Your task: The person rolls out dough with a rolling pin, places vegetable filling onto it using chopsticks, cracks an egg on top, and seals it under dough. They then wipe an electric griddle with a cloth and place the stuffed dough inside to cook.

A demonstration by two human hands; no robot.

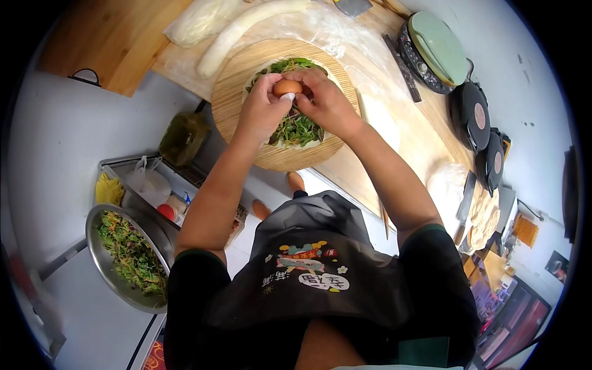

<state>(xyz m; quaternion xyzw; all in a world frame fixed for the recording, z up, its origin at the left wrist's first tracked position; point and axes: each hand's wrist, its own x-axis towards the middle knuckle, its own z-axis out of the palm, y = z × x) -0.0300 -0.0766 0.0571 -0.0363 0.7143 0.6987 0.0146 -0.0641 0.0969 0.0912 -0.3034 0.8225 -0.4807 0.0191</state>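
Observation:
A brown egg (288, 87) is held between my two hands, above a round sheet of dough (314, 144) spread with chopped greens and orange shreds (296, 131). My left hand (265, 106) closes on the egg's left side, its thumb under the shell. From the right, my right hand (325, 102) grips the same egg with bent fingers and thumb. Something whitish shows at the egg's lower edge by the thumbs; I cannot tell whether it is shell or egg white. Beneath the dough lies a round wooden board (227, 111).
A long dough roll (237, 36) and a floury worktop (376, 68) lie beyond the board. Flattened dough (377, 120) sits to its right. Round electric griddles (472, 116) line the right wall. At lower left stands a metal bowl (98, 265) of mixed greens.

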